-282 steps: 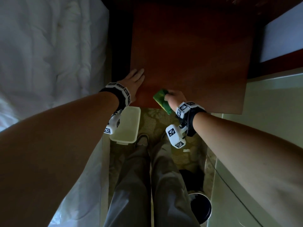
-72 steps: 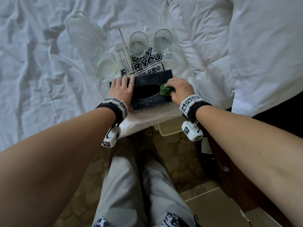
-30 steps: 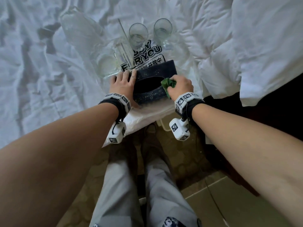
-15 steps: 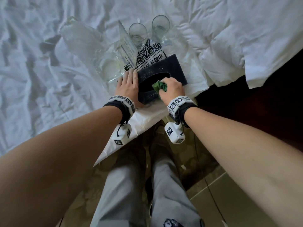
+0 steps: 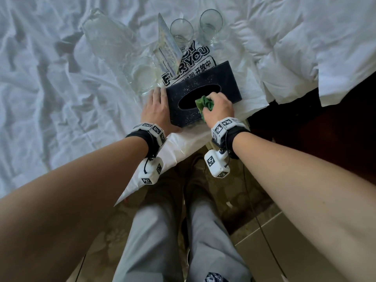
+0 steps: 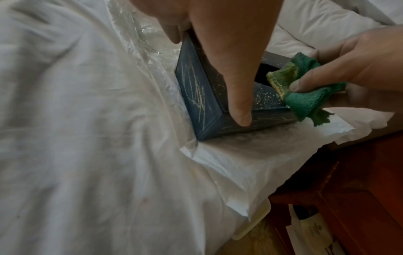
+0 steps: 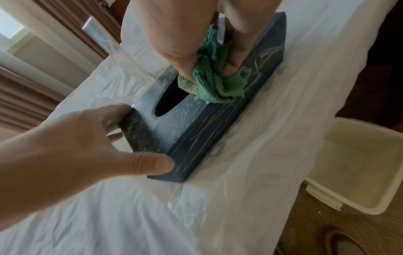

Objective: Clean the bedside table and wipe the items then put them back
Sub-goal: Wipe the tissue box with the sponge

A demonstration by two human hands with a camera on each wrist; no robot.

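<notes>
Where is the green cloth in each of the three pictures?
Head: green cloth at upper centre, bunched in the right hand.
Left wrist: green cloth at the right, pinched.
Right wrist: green cloth at upper centre.
Shared landmark: the dark tissue box beneath it.

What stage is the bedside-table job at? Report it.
Done: the items are off the table, on a plastic sheet on the bed. In hand: the right hand rubs a green cloth on the dark tissue box, steadied by the left hand. Left: the two glasses, the clear stand, and returning everything.
</notes>
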